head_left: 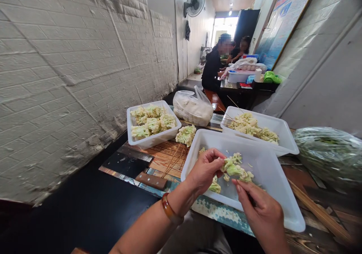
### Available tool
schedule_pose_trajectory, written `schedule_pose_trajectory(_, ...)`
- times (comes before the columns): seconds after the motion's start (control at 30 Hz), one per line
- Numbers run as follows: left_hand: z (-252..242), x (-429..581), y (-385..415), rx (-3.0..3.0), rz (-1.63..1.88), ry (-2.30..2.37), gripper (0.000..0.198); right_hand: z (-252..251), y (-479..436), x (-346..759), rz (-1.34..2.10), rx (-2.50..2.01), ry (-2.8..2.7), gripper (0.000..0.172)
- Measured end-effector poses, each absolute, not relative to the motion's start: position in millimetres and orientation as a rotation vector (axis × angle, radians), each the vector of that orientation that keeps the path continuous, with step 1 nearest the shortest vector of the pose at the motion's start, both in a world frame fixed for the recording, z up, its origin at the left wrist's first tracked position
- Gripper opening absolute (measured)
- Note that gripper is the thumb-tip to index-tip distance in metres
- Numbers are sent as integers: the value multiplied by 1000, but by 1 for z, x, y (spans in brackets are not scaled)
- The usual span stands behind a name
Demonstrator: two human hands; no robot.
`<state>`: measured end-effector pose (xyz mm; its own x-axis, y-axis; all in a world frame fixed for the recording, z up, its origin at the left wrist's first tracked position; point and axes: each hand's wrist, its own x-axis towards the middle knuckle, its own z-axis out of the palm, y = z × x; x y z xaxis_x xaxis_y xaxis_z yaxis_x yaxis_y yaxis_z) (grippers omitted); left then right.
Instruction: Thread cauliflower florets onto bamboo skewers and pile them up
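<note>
The left hand (207,167) is pinching the left end of a cauliflower piece (234,167) above the near white tray (274,182); its long axis is slanting near-right toward the right hand (261,208), whose hold one cannot tell.

Wood-grained table (213,209) under three white tubs (286,193), cleaver (124,165), skewered cauliflower (186,135), plastic bags (194,109).

- Apparently a small eatery or food shop
- Wall-mounted fan (195,2) and framed poster (285,18)
- Wooden bench (214,100) farther back
- Cleaver (127,164), plus white tub (154,142) of skewered cauliflower (152,124)
</note>
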<state>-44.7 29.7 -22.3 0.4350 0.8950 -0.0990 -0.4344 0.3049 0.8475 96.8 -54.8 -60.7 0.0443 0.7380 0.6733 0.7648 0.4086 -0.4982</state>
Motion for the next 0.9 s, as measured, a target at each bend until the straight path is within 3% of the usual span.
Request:
schedule_pose_trajectory(0.3,-23,-44,30,873,935,655,26,-60,-55,95,51,-1366,-1657,21)
schedule_pose_trajectory(0.5,-28,-48,35,851,917,666,28,-58,-53,95,314,-1436,-1577,29)
schedule_pose_trajectory(0.77,-28,-48,30,908,974,516,64,-63,-48,102,591,-1527,-1379,37)
schedule_pose_trajectory(0.9,-25,-34,21,843,1068,573,64,-58,-47,96,519,-1479,-1408,35)
